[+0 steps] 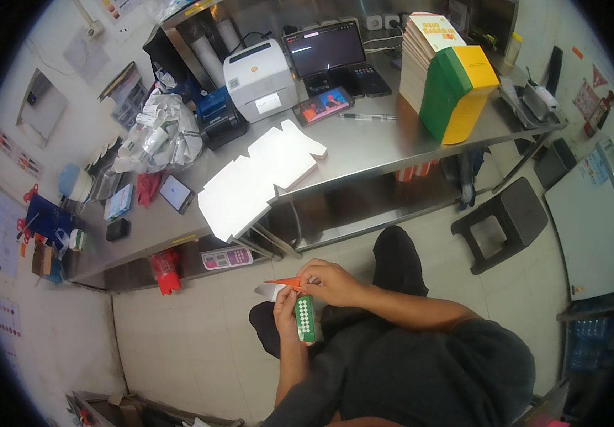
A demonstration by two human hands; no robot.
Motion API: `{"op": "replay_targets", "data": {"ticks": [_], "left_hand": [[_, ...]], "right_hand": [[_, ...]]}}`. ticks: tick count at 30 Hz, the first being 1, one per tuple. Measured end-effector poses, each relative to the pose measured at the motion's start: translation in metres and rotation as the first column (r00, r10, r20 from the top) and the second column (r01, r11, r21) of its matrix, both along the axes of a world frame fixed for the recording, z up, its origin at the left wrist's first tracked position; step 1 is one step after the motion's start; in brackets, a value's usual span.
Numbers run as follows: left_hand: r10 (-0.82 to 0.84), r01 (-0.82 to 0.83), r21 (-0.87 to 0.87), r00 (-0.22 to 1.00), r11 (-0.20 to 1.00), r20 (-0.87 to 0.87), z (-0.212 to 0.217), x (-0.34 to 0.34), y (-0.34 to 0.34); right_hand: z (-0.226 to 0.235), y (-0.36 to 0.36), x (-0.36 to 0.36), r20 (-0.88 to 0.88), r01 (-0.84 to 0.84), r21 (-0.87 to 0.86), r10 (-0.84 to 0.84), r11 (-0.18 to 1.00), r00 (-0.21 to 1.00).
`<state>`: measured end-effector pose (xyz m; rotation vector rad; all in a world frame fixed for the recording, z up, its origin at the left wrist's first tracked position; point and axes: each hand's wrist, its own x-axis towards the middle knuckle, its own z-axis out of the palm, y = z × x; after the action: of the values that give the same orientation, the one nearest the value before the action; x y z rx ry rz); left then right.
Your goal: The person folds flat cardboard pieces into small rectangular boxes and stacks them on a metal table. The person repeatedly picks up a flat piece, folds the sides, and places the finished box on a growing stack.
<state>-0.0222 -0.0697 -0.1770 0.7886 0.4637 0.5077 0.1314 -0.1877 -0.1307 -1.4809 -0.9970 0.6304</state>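
Observation:
Above my lap, both hands hold a paper carton. It has a green panel with a white checked pattern, an orange part and a pale flap at its upper left. My left hand grips the carton's left side, thumb along the green panel. My right hand is closed at the orange part, fingertips pinching near the fold; its exact grip is partly hidden. In front of me, a stack of flat white carton blanks lies on the steel table. Folded green and yellow cartons stand in a row at the table's right.
Behind the blanks are a white label printer, a laptop, a phone playing video and a pen. A plastic bag of rolls sits left. A dark stool stands right; a red bag hangs below the table.

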Motion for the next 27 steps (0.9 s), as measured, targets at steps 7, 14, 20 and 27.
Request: {"op": "replay_targets", "data": {"ticks": [7,14,20,27], "left_hand": [[0.078,-0.054,0.214,0.991,0.975,-0.106,0.016,0.005,-0.006],[0.177,-0.027,0.572,0.962,0.82,-0.208,0.033,0.008,-0.021],[0.233,-0.137,0.689,0.971,0.711,-0.047,0.041,0.018,-0.015],[0.245,-0.26,0.175,0.964,0.95,0.101,0.052,0.023,-0.005]], "right_hand": [[0.006,0.006,-0.003,0.197,0.0,-0.063,0.012,0.998,0.98],[0.031,0.009,0.003,0.28,-0.037,0.065,0.018,0.997,0.96],[0.038,0.012,0.004,0.182,-0.036,0.186,0.001,0.982,0.983],[0.036,0.011,-0.002,0.476,0.044,0.168,-0.12,0.985,0.871]]}}
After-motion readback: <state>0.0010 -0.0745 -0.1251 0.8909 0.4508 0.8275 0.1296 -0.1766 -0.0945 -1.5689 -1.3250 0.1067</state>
